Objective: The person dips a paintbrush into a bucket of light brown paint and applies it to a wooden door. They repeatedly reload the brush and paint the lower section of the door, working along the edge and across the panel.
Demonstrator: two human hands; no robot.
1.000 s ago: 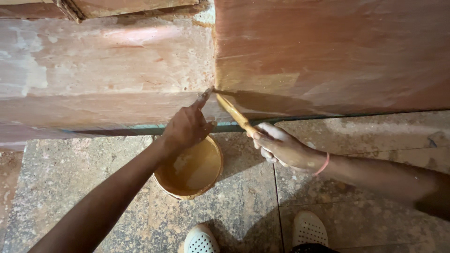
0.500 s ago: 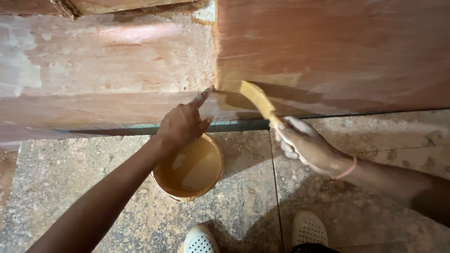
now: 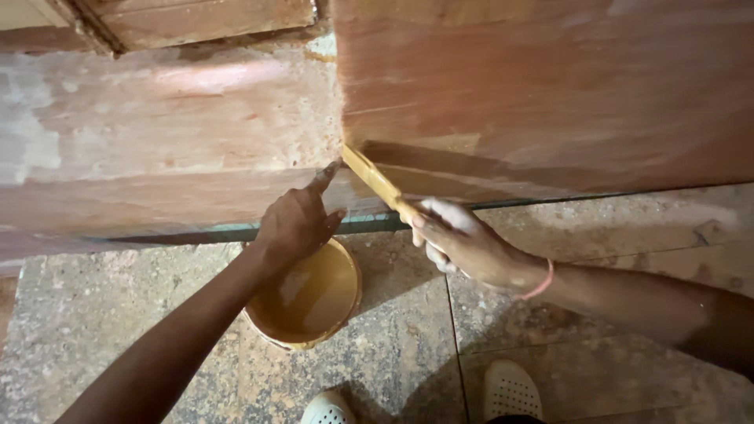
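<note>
My right hand (image 3: 463, 243) grips the handle of a putty knife (image 3: 375, 179) coated in yellow-brown filler. Its blade edge presses into the vertical seam between two reddish-brown wooden panels (image 3: 550, 94). My left hand (image 3: 294, 224) rests its outstretched index finger against the left panel (image 3: 157, 149), just left of the seam and the blade tip; the other fingers are curled. A pink band circles my right wrist. Below my left hand a round tub (image 3: 310, 298) of tan filler stands on the floor.
The floor (image 3: 102, 314) is speckled stone tile with a grout line running under my right arm. My two white perforated shoes (image 3: 510, 389) show at the bottom edge. A wooden frame piece (image 3: 196, 20) lies above the left panel.
My right hand swung the putty knife out to the right along the right panel, then brought it back so the blade meets the seam. My left finger stayed on the panel.
</note>
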